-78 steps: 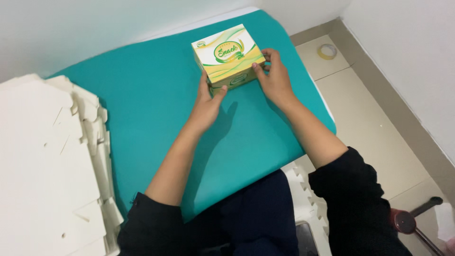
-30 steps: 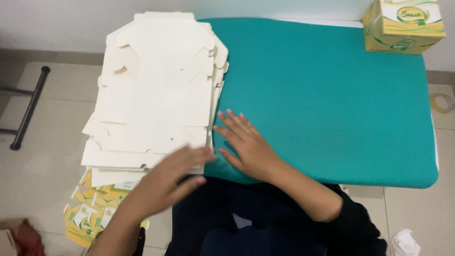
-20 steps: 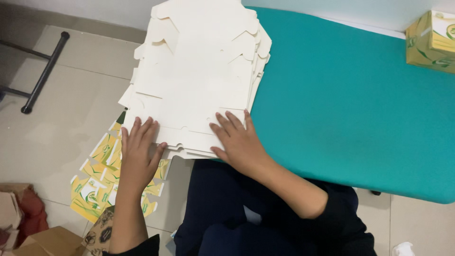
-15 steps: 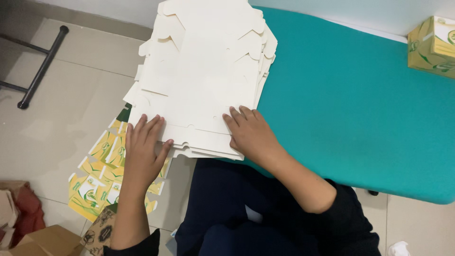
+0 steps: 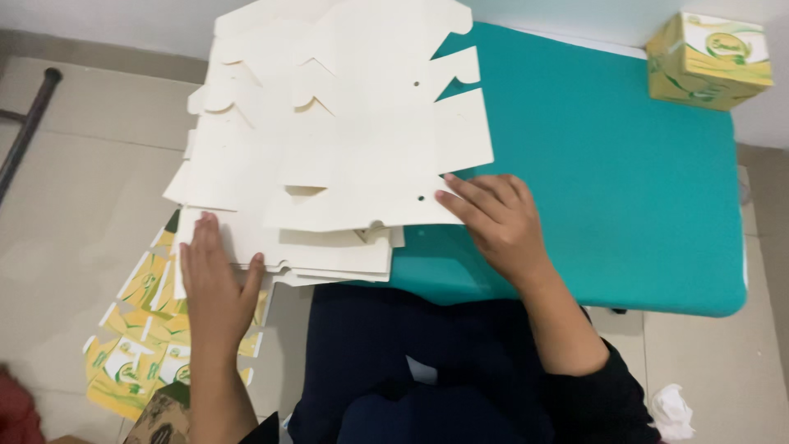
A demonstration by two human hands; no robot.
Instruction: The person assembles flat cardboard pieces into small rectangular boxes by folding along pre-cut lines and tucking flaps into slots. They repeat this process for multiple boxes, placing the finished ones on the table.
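A stack of flat, unfolded white cardboard box blanks [image 5: 329, 140] lies to the left of the teal table [image 5: 608, 181], its top sheet reaching over the table's left part. My right hand [image 5: 493, 218] rests flat with fingertips on that top sheet's lower right corner, pulling it over the teal surface. My left hand [image 5: 215, 284] lies flat, fingers apart, on the lower left edge of the stack. A finished yellow and green box [image 5: 708, 62] stands at the table's far right corner.
More flat blanks with yellow and green print [image 5: 148, 329] lie on the tiled floor at lower left. A dark metal bar [image 5: 29, 123] crosses the floor at the left edge. Crumpled white paper [image 5: 672, 411] lies at lower right. A brown carton corner [image 5: 160, 419] sits below my left arm.
The view swung from the finished box to the stack of blanks. Both hands reached onto the stack, and the right hand has slid the top sheet rightward over the teal table.
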